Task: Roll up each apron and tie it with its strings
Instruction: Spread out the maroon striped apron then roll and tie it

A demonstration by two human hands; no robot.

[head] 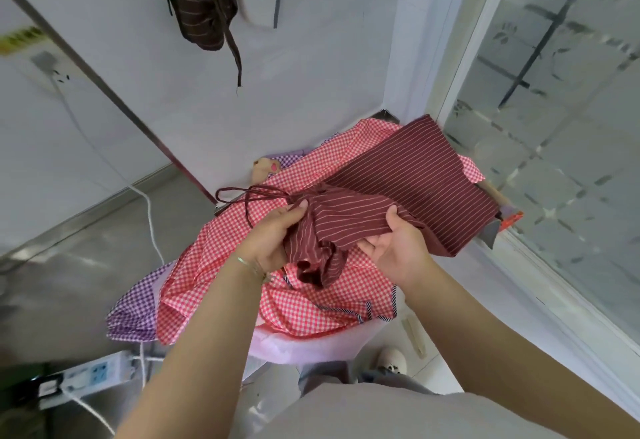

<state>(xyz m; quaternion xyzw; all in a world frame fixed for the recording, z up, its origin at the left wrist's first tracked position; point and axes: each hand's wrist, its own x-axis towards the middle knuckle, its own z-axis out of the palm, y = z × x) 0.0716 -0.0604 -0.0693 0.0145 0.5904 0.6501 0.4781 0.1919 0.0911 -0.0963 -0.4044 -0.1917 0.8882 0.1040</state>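
A maroon apron with thin white stripes (412, 175) is held above a pile of aprons. My left hand (273, 234) grips its bunched near end, where the dark strings (249, 194) loop out to the left. My right hand (394, 244) holds the cloth from below, thumb on top. The far half of the apron lies flat toward the glass door. Under it lie a red checked apron (277, 307) and a purple checked apron (133, 314).
The pile rests on a pink seat (294, 348). A brown striped apron (201, 2) hangs on the wall above. A glass door (561, 126) stands at the right. A power strip (93, 376) and white cable (150, 223) lie on the floor at the left.
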